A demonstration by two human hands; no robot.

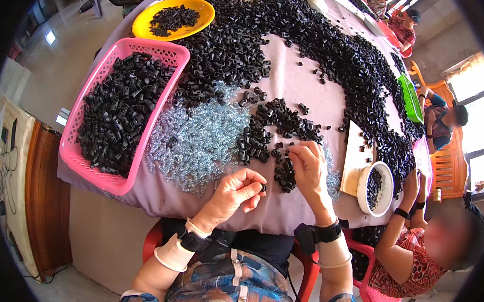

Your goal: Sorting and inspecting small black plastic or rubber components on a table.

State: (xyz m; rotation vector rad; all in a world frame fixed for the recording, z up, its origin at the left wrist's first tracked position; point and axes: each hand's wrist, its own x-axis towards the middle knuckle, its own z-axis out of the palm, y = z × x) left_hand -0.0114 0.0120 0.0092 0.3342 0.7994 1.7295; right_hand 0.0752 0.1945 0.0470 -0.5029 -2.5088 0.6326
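Observation:
My left hand (230, 197) is closed near the table's front edge, with a small black cylindrical plastic part (263, 188) between thumb and fingertips. To its right, my right hand (310, 168) reaches over a loose cluster of black plastic parts (279, 120), its thumb and index finger pinched together. Whatever lies in that pinch is too small to make out. Left of the cluster spreads a pile of small silvery-blue springs (196, 135). More springs (331, 172) show beside my right hand, partly covered by it.
A pink basket (125, 183) full of black parts stands at left, with a yellow plate (205, 9) of small black pieces behind. A white bowl (364, 185) rests by a pale board (352, 162) at right. Large black heaps (361, 70) cover the far table. A co-worker (406, 252) sits at right.

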